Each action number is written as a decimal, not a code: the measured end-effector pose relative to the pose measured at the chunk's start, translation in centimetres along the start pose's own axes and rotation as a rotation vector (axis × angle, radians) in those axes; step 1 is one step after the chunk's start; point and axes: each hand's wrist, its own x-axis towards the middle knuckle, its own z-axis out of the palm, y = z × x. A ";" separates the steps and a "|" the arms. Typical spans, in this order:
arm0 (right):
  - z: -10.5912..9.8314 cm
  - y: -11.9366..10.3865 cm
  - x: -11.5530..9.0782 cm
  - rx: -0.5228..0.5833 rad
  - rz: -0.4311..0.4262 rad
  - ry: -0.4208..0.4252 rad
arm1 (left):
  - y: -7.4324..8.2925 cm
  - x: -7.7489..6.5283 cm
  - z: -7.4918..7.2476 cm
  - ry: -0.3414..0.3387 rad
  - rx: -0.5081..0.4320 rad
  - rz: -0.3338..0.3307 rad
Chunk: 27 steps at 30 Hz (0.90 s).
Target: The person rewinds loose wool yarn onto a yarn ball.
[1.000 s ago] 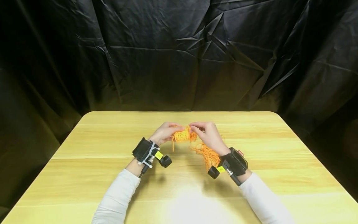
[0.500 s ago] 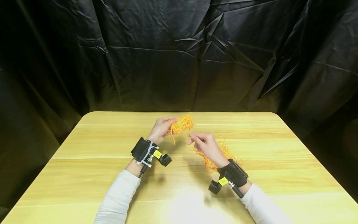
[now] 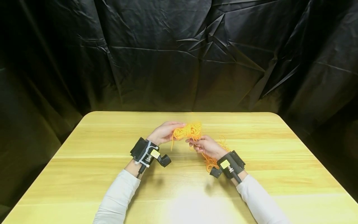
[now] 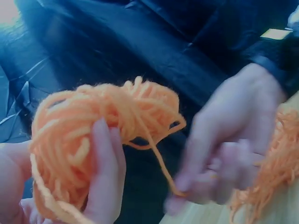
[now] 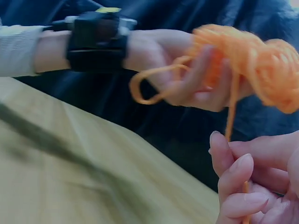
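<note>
My left hand point(image 3: 164, 132) grips a wound bundle of orange yarn point(image 3: 188, 130) above the table, its fingers and thumb around one end. From the bundle's middle a single strand point(image 4: 160, 161) runs down to my right hand point(image 3: 208, 147). Thumb and fingertips of that hand pinch the strand, as the right wrist view shows, and it passes on down through the palm. A short loose yarn tail point(image 5: 142, 88) hangs by the left hand. Beneath and beside the right wrist lies a loose heap of the same yarn point(image 3: 211, 163), partly hidden by the hand.
The light wooden table point(image 3: 84, 174) has rounded far corners. Behind it hangs a creased black sheet point(image 3: 156, 77). Each wrist wears a black strap with a small camera point(image 3: 164, 161) on an arm.
The right hand has moved from the bundle's right end to just below it. The left hand lifted the bundle away, then brought it lower and rightward, and its tilt has changed.
</note>
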 end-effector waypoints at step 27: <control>5.0 -4.7 -3.1 -0.720 -0.565 0.471 | -0.7 0.9 -0.3 0.312 0.109 -0.029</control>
